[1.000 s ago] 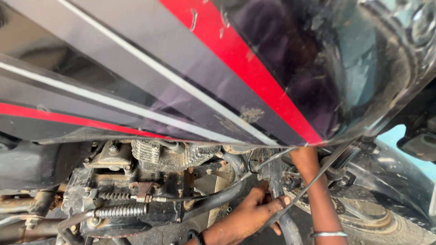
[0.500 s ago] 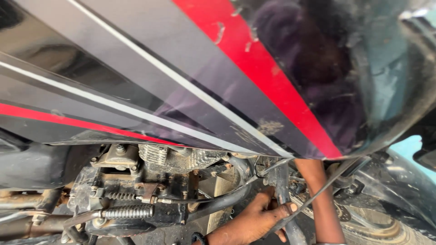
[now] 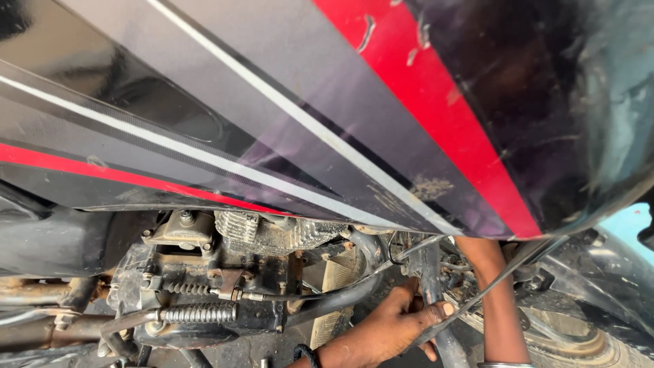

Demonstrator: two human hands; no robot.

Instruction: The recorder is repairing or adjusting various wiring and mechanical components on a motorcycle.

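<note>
The ground (image 3: pixel 252 351) under the motorcycle (image 3: pixel 327 136) is dark, grimy and oil-stained — only a narrow strip shows between the engine parts. The machine stands over it, its tyre (image 3: pixel 565 344) at lower right — the contact itself lies out of sight.

A glossy motorcycle fuel tank (image 3: pixel 327 109), black with red and white stripes, fills most of the view and blocks the room behind it. Daylight glints off its scratched paint. Below it, dark, oily ground (image 3: pixel 252 351) shows between the engine parts. At the far right edge, a small patch of pale blue surface (image 3: pixel 630 225) appears, brightly lit.
</note>
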